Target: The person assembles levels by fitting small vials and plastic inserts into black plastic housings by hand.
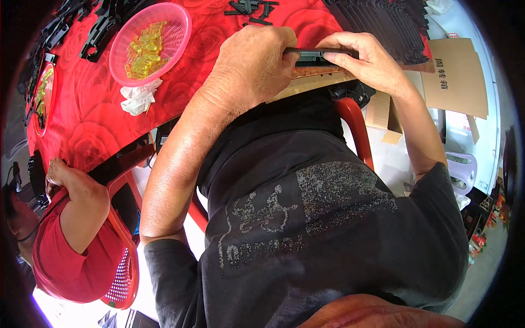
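My left hand (pixel 252 64) and my right hand (pixel 367 61) both grip a long, flat black plastic strip (pixel 316 53) at the near edge of a table with a red rose-patterned cloth (pixel 93 109). The left hand closes over the strip's left end. On its right end the right hand's fingers pinch from above. My black shirt fills the lower part of the view. A pink round basket (pixel 150 42) with several small yellow clear pieces stands to the left of my left hand.
A crumpled white tissue (pixel 139 97) lies below the basket. Black plastic parts are piled at the top left (pixel 93 27) and stacked at the top right (pixel 391 24). Flat cardboard (pixel 456 76) lies right. A person in a red shirt (pixel 65 257) sits lower left on a red chair.
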